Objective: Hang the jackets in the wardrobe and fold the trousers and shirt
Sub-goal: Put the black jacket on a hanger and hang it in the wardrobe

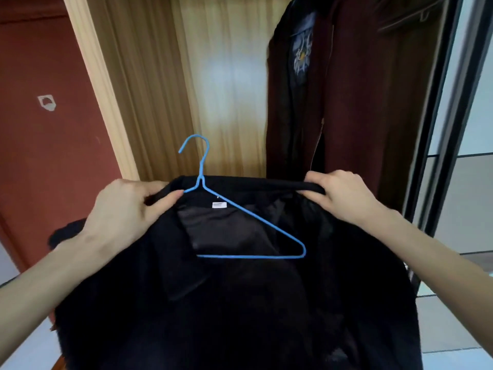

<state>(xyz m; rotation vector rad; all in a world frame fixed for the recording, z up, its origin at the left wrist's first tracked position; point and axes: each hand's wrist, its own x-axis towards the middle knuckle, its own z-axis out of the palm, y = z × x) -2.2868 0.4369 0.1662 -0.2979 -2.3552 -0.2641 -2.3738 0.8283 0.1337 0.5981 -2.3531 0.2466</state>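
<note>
While both hands hold it up at chest height in front of the open wardrobe (pixel 165 89), the black jacket (pixel 240 303) is mid-hangering: L hand (pixel 125 209) pinched shut on the collar/shoulder edge plus what looks like the hanger's left arm, R hand (pixel 344 194) gripping the collar band on the other side, fabric stretched betw. them. Blue wire hanger (pixel 250 233) sits inside the jacket, lining side facing cam; its right corner is bare, not yet in the shoulder, left end hidden under cloth. Step in hand, as I judge it: seating jacket on hanger. Next needs R shoulder pulled over the free corner, then hook lifted to the rail; rail itself not in view. Beyond, a maroon zip jacket (pixel 354 97) w/ a dark printed garment (pixel 298 54) beside it hang at right, so free space is left/centre. Dark sliding-door frame (pixel 440 134) at far right could snag a sleeve. Red wall (pixel 40 142) at left. Trousers & shirt not visible.
</note>
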